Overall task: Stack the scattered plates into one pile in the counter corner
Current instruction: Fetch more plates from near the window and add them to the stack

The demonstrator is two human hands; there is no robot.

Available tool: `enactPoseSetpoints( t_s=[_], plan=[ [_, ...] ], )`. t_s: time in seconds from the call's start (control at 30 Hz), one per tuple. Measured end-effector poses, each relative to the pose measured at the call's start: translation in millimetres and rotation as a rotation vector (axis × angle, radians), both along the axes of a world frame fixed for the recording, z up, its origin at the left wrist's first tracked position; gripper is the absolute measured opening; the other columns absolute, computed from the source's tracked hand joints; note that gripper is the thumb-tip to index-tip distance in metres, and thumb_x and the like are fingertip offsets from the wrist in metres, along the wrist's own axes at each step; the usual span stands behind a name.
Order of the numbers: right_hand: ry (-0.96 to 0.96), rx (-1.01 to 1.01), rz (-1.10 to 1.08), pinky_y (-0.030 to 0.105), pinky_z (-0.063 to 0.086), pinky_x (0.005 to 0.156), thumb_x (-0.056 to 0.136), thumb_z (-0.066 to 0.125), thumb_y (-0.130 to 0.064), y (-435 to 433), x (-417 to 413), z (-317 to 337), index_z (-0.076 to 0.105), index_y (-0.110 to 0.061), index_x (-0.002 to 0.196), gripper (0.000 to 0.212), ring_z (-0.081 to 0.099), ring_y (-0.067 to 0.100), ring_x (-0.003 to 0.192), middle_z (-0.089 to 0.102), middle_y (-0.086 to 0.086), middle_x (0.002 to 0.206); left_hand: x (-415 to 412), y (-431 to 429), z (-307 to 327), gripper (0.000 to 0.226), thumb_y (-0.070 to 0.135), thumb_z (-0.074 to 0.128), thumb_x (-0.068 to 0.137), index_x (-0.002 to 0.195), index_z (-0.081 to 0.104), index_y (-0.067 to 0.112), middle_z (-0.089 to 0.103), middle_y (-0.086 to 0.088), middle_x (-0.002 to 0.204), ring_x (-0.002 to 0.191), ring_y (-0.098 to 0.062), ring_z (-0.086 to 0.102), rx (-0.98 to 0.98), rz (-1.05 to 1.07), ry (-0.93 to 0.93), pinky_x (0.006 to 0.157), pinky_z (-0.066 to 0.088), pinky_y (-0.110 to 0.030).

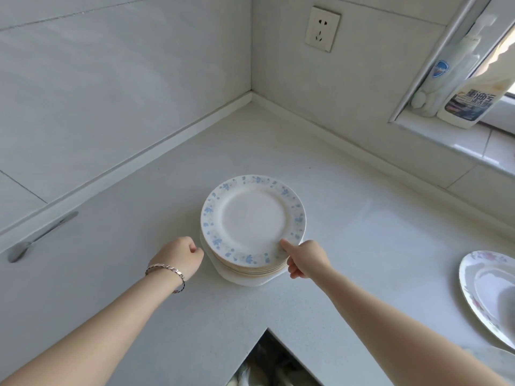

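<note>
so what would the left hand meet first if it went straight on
The left hand would probably meet the plate pile, low on its left side, almost at once; depth is unclear.

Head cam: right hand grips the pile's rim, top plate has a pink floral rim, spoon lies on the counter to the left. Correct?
One error: in the head view the floral rim of the top plate is blue, not pink. The rest holds: the right hand grips the rim of the pile, and the spoon lies on the counter to the left.

The plate pile (252,218) sits on the counter (362,218), spoon (36,240) left, oval plate (490,296) right.
</note>
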State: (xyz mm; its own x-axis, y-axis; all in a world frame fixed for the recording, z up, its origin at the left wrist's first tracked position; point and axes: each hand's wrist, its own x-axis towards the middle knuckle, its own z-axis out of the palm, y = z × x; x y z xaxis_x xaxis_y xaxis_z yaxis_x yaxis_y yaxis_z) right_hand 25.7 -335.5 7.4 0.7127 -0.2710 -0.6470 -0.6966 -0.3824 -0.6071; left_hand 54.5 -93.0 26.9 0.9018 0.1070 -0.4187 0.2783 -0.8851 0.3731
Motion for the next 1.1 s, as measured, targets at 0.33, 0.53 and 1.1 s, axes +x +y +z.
enactPoseSetpoints(
  t_s=[0.33, 0.53, 1.1],
  plan=[
    [0.184, -0.153, -0.045, 0.021, 0.041, 0.049, 0.089, 0.04, -0.021, -76, -44, -1, 0.051, -0.01, 0.069, 0.026, 0.055, 0.015, 0.049, 0.057, 0.0, 0.058, 11, -127, 23, 0.023, 0.027, 0.042, 0.089, 0.067, 0.042, 0.022, 0.053, 0.006, 0.074, 0.081, -0.023, 0.053, 0.037, -0.574, -0.027, 0.068, 0.037, -0.025],
    [0.276, -0.177, -0.229, 0.02, 0.041, 0.049, 0.089, 0.041, -0.016, -149, -130, 12, 0.053, -0.006, 0.087, 0.015, 0.054, 0.013, 0.051, 0.057, -0.001, 0.061, -13, -241, 15, 0.015, 0.023, 0.039, 0.09, 0.09, 0.052, 0.015, 0.066, -0.009, 0.11, 0.092, -0.028, 0.057, 0.123, -1.037, 0.0, 0.073, 0.037, -0.026],
    [0.298, -0.537, -0.626, 0.034, 0.045, 0.088, 0.089, 0.052, -0.043, -360, -391, -5, 0.057, -0.009, 0.114, 0.043, 0.054, 0.028, 0.114, 0.054, 0.01, 0.12, -169, -467, -13, 0.023, 0.021, 0.042, 0.086, 0.063, 0.038, 0.021, 0.06, -0.005, 0.081, 0.08, -0.027, 0.062, 0.052, -1.151, 0.125, 0.071, 0.045, -0.029]
  ],
)
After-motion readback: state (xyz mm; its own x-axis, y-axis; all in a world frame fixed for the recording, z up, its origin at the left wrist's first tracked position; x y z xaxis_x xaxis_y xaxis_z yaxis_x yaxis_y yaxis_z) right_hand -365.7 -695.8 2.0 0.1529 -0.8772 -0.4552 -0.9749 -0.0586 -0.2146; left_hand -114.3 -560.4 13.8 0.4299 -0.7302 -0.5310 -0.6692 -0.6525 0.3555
